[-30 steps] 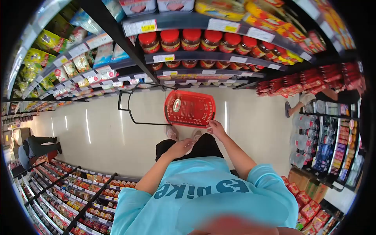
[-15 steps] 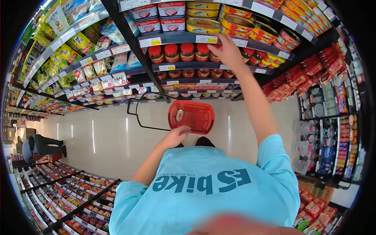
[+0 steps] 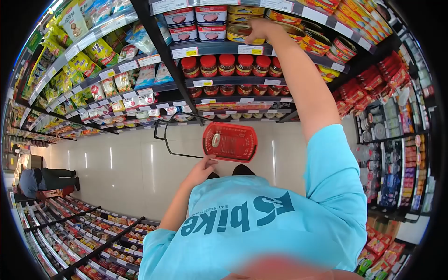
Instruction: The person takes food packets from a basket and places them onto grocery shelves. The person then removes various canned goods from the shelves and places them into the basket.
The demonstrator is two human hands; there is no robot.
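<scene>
On the upper shelf, my right hand [image 3: 264, 30] is at the right end of a yellow oval can of fish [image 3: 238, 33], thumb and fingers closed round that end. More yellow fish cans [image 3: 245, 11] are stacked there, and some cans to the right are partly behind my arm. My left hand [image 3: 202, 169] hangs low in front of me, empty, with loosely bent fingers apart. It is beside the near edge of a red shopping basket [image 3: 237, 156] on the floor. One small can [image 3: 216, 140] lies inside the basket, whose black handle [image 3: 163, 138] leans out left.
Luncheon meat cans [image 3: 211, 24] stand left of the fish cans. Red-lidded jars [image 3: 227, 64] line the shelf below. Bagged foods [image 3: 95, 53] fill the shelves at left, red packets [image 3: 368, 79] hang at right. A person [image 3: 39, 182] bends over at far left.
My right hand has moved up and left from the front of the jar shelf to the yellow fish can. My left hand has shifted slightly down and away from the basket.
</scene>
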